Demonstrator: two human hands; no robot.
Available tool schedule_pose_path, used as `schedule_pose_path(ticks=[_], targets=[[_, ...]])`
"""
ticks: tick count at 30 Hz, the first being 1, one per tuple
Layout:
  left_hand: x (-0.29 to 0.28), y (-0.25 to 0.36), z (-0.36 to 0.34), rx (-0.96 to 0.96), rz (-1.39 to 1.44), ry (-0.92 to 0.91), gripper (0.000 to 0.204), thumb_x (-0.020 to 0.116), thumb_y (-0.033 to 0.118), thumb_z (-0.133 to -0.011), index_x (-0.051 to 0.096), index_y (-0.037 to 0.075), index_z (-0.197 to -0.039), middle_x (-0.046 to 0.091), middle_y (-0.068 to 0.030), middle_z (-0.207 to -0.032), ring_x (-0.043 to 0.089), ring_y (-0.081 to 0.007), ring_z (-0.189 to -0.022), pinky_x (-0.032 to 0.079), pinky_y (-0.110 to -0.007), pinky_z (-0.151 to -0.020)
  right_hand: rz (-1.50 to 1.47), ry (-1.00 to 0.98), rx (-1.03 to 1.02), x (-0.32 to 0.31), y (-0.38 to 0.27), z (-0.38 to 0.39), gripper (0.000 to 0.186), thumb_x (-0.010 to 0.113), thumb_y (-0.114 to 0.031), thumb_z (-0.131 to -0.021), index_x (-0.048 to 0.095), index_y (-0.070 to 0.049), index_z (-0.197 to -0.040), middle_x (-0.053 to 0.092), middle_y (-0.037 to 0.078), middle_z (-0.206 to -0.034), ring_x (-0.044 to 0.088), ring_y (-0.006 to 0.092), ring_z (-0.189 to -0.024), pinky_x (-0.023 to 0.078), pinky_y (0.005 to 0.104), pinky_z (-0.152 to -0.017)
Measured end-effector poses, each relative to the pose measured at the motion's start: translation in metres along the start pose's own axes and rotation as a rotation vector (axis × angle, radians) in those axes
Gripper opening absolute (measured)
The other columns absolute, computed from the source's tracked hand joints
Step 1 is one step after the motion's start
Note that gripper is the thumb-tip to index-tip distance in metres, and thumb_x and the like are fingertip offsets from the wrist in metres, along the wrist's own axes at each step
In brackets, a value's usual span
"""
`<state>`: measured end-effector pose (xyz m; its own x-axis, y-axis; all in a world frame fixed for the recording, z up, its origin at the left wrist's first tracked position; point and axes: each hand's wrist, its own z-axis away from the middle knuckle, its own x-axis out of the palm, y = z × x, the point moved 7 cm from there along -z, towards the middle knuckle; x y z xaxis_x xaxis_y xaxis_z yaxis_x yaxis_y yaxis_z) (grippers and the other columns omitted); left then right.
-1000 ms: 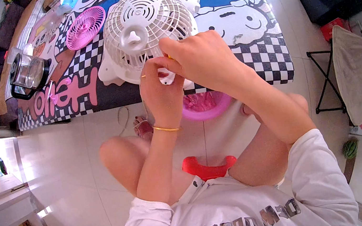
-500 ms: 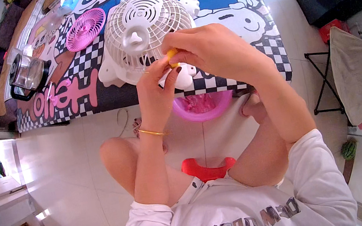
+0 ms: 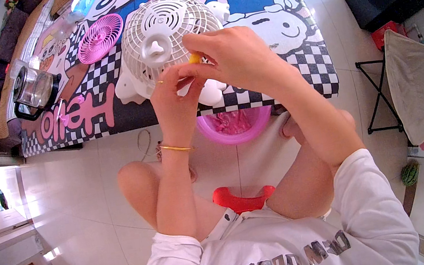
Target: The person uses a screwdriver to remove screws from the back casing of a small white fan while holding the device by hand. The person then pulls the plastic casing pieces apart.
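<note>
White plastic fan [image 3: 164, 38] looks light and brittle, left hand [image 3: 174, 96] steadying its rim, right hand [image 3: 235, 54] pinching what's probably a yellow screwdriver [image 3: 194, 58].

Single view supplied: head-worn fisheye, the left unit of a side-by-side pair; aimed steeply down over the wearer's chest and knees, tilted slightly forward toward the table [image 3: 292, 70]; picture upright, not mirrored; straight edges bent near the rim, black vignette at the corners. Both forearms are seen entering from the lower edge; left hand [image 3: 174, 96] and right hand [image 3: 235, 57] sit close, upper centre, at the white fan [image 3: 162, 27]; floor and a folding chair [image 3: 419, 84] are pushed to the periphery. No second view is supplied, so shared coverage cannot be told.
</note>
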<state>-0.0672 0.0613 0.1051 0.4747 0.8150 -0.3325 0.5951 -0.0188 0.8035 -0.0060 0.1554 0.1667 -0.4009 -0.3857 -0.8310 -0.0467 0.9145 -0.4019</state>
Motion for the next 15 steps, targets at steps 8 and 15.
schedule_pose_path(ticks=[8,15], targets=[[0.000,-0.009,-0.002,-0.038,-0.041,-0.175,0.027,0.063,0.001,-0.077,0.057,0.003,-0.104,0.063,-0.0057,-0.095,0.062,-0.0130,-0.084,0.050,-0.025,-0.069,-0.191,0.017,-0.209,-0.005,0.002,0.003,0.018,0.061,-0.018,-0.081,0.052,-0.007,-0.092,0.060,0.009,-0.077,0.057,0.0270,-0.064,0.045,0.0325,-0.059],[0.002,0.020,-0.002,0.188,-0.110,0.029,0.031,0.072,0.006,-0.069,0.055,0.004,-0.094,0.061,-0.0071,-0.087,0.062,-0.0182,-0.077,0.050,-0.025,-0.068,-0.196,-0.086,-0.046,0.002,0.001,0.003,0.019,0.059,-0.024,-0.078,0.051,-0.008,-0.085,0.059,0.014,-0.065,0.060,0.0341,-0.066,0.046,0.0425,-0.059]])
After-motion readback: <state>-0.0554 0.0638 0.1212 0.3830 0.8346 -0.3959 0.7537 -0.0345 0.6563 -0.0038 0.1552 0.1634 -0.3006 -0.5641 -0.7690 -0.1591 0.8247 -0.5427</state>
